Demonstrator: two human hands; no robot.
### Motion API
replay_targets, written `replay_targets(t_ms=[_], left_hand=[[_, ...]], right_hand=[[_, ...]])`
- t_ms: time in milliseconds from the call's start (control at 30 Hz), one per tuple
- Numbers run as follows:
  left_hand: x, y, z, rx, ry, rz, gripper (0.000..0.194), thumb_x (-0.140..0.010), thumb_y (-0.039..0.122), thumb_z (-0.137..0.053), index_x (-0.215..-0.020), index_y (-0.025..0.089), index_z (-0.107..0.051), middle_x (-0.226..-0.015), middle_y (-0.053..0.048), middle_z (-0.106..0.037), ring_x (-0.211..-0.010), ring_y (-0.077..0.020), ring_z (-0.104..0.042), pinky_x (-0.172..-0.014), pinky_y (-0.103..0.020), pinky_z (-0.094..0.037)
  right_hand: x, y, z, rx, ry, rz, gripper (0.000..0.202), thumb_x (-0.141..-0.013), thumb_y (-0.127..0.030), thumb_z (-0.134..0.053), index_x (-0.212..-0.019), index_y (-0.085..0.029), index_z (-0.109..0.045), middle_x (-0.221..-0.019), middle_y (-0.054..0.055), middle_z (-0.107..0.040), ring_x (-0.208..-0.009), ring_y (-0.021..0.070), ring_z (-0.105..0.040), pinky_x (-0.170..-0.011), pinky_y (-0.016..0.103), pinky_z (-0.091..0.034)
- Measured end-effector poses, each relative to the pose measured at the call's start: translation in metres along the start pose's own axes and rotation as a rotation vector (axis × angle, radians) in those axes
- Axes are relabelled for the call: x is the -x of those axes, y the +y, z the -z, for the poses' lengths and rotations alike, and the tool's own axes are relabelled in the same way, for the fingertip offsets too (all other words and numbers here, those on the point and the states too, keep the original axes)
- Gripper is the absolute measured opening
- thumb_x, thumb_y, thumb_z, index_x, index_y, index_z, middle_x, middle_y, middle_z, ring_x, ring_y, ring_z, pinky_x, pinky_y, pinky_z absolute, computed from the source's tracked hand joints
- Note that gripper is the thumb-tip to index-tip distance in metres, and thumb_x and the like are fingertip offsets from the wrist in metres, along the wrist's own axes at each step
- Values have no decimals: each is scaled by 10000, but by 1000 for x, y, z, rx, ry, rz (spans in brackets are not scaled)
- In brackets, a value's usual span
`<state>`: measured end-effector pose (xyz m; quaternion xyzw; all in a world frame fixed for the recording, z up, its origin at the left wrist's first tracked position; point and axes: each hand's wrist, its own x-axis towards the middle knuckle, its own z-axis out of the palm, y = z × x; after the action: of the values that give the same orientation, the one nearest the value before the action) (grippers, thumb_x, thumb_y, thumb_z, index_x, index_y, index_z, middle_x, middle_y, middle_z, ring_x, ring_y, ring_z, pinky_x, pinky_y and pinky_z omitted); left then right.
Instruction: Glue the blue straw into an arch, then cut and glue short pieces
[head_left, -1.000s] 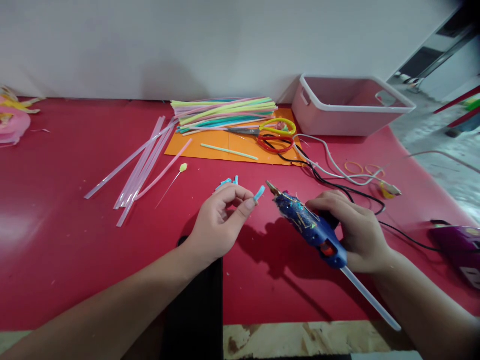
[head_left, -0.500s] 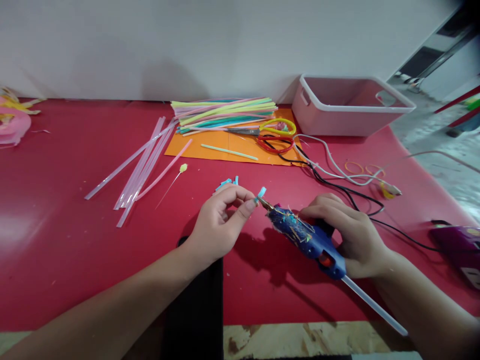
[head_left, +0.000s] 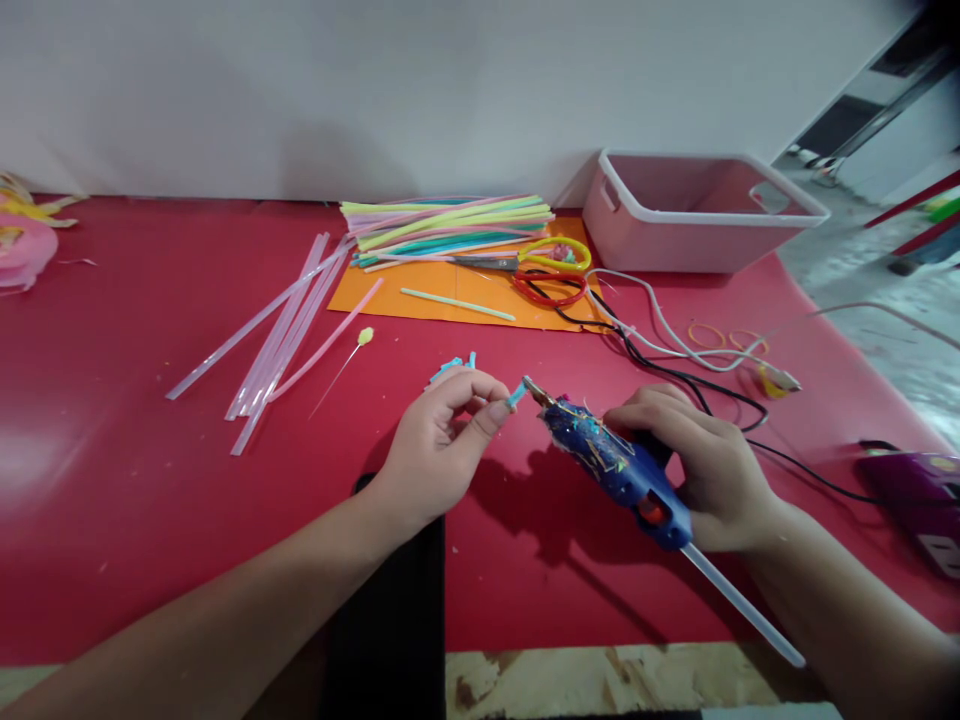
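Note:
Thumb and fingers of my left hand (head_left: 442, 440) pinch a small light-blue strip (head_left: 517, 394) above the red table. My right hand (head_left: 697, 465) is wrapped round the handle of a blue glue gun (head_left: 615, 465), whose metal tip is at the strip's free end. A clear glue stick (head_left: 742, 603) sticks out of the gun's back. Several blue pieces (head_left: 450, 368) lie just behind my left hand, which partly hides them. Left of them a yellow bud on a thin wire (head_left: 365, 337) rests on the table.
Colourful strips (head_left: 450, 228) and scissors (head_left: 551, 272) lie on orange paper (head_left: 435, 306). A pink basket (head_left: 690, 240) stands at the back right. Cables (head_left: 675, 350) run across the right side, near a purple box (head_left: 911, 500). Clear glue sticks (head_left: 281, 335) lie left.
The glue gun's tip has moved slightly up and right, from the base of the blue strip to its outer end. The strip now looks straighter. My left hand has hardly moved.

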<state>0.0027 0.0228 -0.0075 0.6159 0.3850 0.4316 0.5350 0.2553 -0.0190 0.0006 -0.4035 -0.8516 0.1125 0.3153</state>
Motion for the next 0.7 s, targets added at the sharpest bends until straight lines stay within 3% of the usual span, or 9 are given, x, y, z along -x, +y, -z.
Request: replay_targets(t_ms=[167,333,433,533,600,700], left_hand=[[1,0,-1,-11,7,-25,109,-917,266,-601,-831,198,-602,-828,-22,-569,-723,-131,-528,-577,-245,-407],[3,0,-1,-107,-15,-141,110,-941,226,-582,-838,199,-605,-852,-28,-568,-775,-140,-554,-639,-255,-453],[7,1,-1,-269,-66,-299,108,-949,158,-568,-864,193,-625,-880,-34,-583,-797,-138,-570,-719,-272,-483],[12,1,-2,-395,-152,-442,162,-932,70,-536,-920,190,-645,-920,-46,-607,-853,-147,-593,-788,-286,-499],[15,1,-2,-460,-206,-514,214,-916,36,-518,-959,193,-657,-940,-53,-627,-862,-154,-597,-788,-291,-499],[18,1,-4,-553,-221,-594,232,-917,41,-507,-970,190,-677,-938,-59,-656,-836,-158,-599,-759,-291,-492]], right_hand=[[1,4,-5,169,-79,-158,312,-808,-282,-609,-1107,-193,-613,-917,88,-712,-798,259,-672,-720,377,-489],[2,8,-9,236,-200,-315,451,-724,-131,-545,-1161,-185,-643,-1016,103,-684,-937,297,-662,-839,465,-489],[2,3,-5,247,-56,-334,410,-765,-147,-539,-1149,-196,-675,-1030,110,-638,-959,309,-621,-857,500,-468],[1,-8,-1,23,127,-303,272,-897,-214,-545,-1142,-219,-662,-1015,97,-638,-951,280,-611,-811,442,-479],[0,-16,0,-132,115,-239,227,-939,-308,-591,-1147,-239,-651,-987,80,-643,-917,255,-613,-782,405,-489],[-1,-24,-2,-150,32,-138,311,-874,-423,-721,-1125,-249,-663,-993,67,-628,-925,246,-604,-806,400,-476]])
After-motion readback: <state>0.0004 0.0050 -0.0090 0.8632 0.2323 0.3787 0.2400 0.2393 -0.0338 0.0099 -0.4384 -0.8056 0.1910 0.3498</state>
